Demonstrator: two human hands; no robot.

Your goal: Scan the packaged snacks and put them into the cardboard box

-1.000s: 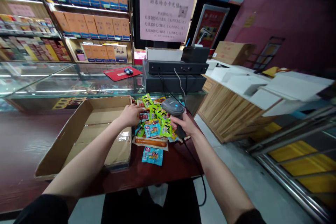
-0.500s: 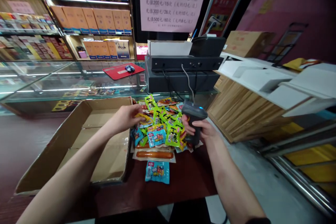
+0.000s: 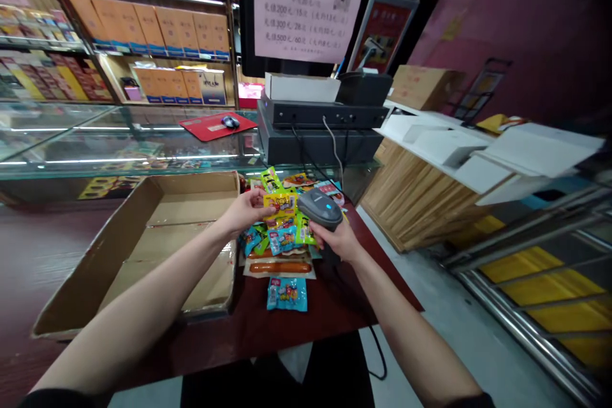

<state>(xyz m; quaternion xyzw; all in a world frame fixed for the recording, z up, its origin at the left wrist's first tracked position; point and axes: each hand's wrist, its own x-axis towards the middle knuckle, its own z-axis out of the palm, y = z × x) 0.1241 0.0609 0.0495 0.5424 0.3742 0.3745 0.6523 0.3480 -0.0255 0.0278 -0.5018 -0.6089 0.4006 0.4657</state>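
Observation:
My left hand pinches a yellow snack packet by its left edge, holding it above a pile of small packets. In my right hand is a dark grey barcode scanner, its head close to the packet's right side and a blue light glowing on top. Below lie green packets and blue packets, partly covered by the hands. A sausage in clear wrap lies at the near edge of the pile. Nearer still is a single blue packet.
An open cardboard box stands left of the pile on the dark red table. Behind are a glass counter, a red mouse pad and a black cash drawer. A cable hangs off the table's front edge.
My left hand has lifted the yellow packet from the pile and brought it rightward. My right hand has moved left and turned the scanner towards the packet. The view has shifted slightly.

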